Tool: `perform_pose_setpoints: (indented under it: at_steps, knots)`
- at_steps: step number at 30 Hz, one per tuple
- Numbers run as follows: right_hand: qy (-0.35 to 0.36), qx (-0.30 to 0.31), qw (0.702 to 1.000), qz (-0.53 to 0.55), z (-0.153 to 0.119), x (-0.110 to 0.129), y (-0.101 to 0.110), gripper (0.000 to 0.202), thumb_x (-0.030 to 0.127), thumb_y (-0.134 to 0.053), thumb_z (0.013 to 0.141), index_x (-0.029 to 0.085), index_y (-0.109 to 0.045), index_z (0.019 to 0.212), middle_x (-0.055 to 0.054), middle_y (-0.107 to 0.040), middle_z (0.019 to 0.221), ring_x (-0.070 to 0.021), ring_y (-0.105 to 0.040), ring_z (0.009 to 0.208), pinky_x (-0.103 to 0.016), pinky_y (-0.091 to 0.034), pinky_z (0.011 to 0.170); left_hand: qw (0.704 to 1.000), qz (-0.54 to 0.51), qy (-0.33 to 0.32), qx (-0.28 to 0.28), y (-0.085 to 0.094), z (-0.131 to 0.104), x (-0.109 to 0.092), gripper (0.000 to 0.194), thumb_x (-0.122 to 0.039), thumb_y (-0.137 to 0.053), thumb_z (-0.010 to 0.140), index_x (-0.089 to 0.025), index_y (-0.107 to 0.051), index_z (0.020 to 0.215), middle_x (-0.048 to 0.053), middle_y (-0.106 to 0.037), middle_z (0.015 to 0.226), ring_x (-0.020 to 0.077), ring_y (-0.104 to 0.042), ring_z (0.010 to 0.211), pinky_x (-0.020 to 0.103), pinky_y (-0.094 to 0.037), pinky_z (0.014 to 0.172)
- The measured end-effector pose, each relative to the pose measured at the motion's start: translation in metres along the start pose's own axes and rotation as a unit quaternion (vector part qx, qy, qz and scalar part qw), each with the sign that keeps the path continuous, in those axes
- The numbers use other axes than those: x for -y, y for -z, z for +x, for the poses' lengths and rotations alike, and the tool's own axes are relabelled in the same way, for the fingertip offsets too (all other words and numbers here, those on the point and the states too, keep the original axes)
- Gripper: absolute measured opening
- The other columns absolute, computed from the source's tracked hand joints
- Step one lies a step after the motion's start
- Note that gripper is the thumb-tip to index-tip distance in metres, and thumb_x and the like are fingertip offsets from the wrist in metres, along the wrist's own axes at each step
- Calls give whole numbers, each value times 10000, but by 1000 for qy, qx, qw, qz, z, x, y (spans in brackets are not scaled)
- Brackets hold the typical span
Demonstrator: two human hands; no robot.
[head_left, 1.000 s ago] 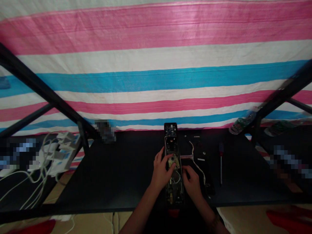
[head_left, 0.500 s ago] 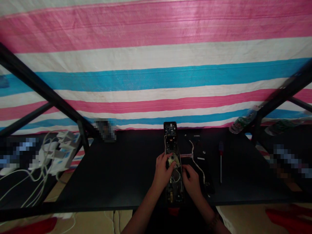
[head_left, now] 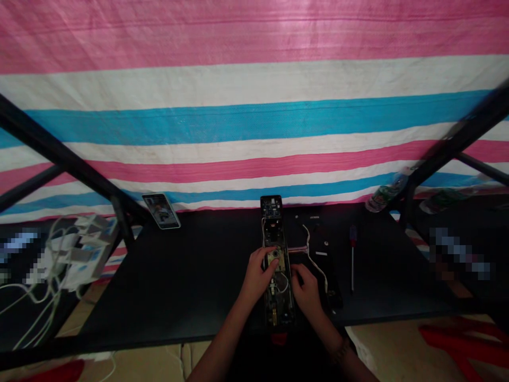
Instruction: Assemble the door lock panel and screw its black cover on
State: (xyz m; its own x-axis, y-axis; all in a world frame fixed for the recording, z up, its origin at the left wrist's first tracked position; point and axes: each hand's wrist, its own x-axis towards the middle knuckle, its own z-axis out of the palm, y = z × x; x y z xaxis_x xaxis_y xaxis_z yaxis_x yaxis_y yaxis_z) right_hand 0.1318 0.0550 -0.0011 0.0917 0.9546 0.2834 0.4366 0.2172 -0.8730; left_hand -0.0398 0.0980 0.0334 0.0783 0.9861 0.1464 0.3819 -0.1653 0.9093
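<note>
A long, narrow black device housing (head_left: 273, 229), opened up, lies lengthwise before me with a circuit board (head_left: 271, 208) at its far end and wires and brass-coloured fittings at the near end. Midway along it, my left hand (head_left: 256, 273) pinches a small pale board with a round part (head_left: 275, 255) between thumb and fingers. My right hand (head_left: 306, 289) has its fingers curled against the housing's right edge; their tips are partly hidden. A ribbon of thin wires (head_left: 298, 249) runs out of the housing to the right, meeting a white cable (head_left: 316, 265).
Right of the housing lie a dark flat panel (head_left: 334, 286), a small white strip (head_left: 321, 253) and a screwdriver (head_left: 352, 260). A phone (head_left: 162, 211) leans at the back left. Plastic bottles (head_left: 387, 196) stand near the right frame bar. White cables and boxes (head_left: 85, 254) crowd the far left.
The view has shifted slightly, so everything sits a little further left. Both hands keep nearly the same places on the device.
</note>
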Motion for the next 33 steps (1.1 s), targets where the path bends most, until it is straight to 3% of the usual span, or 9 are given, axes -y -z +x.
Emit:
perform_pose_setpoints:
  at_steps: [16, 20, 23, 26, 30, 33]
  knots:
    - [-2, -9, 1000, 0, -2, 0, -1, 222, 179, -457, 933, 193, -677, 957, -67, -705, 904, -210, -667, 851, -326, -521, 802, 1000, -5, -9, 8, -10, -4, 0, 322, -289, -523, 958, -225, -630, 1255, 105, -656, 1213, 240, -611, 1179, 439, -452, 1062]
    - [3, -17, 1000, -18, 5, 5, 5, 217, 176, -463, 935, 204, -671, 991, -75, -697, 966, -222, -654, 924, -348, -516, 853, 1000, -21, 6, -21, -15, -13, 5, 403, -343, -479, 991, -224, -538, 1372, 119, -600, 1358, 241, -551, 1298, 453, -395, 1125]
    - [34, -26, 996, -79, 36, 4, 15, 207, 194, -483, 933, 209, -667, 1025, -93, -678, 1020, -248, -621, 995, -388, -498, 905, 996, -70, 31, -35, -17, -24, 10, 585, -391, -494, 986, -221, -325, 1520, 138, -545, 1447, 240, -544, 1328, 445, -412, 1118]
    - [50, -43, 977, -205, 89, -2, 24, 200, 200, -496, 928, 182, -665, 1034, -130, -658, 1023, -287, -587, 1008, -421, -477, 901, 992, -101, 64, -31, -14, -32, 14, 674, -422, -457, 1002, -216, -160, 1570, 138, -593, 1393, 223, -620, 1244, 416, -471, 1061]
    - [12, 37, 902, -429, 152, -7, 23, 213, 202, -564, 920, 126, -659, 1095, -215, -633, 1071, -334, -574, 1018, -435, -451, 877, 995, -80, 58, -28, -10, -34, 12, 553, -424, -416, 1014, -205, -322, 1513, 137, -605, 1398, 236, -599, 1282, 431, -465, 1074]
    - [-10, 79, 876, -475, 173, -9, 15, 218, 210, -582, 924, 100, -649, 1101, -247, -634, 1080, -355, -584, 1032, -435, -452, 850, 996, -77, 40, -36, -8, -33, 9, 501, -406, -424, 1014, -204, -400, 1472, 131, -595, 1422, 238, -571, 1318, 444, -439, 1108]
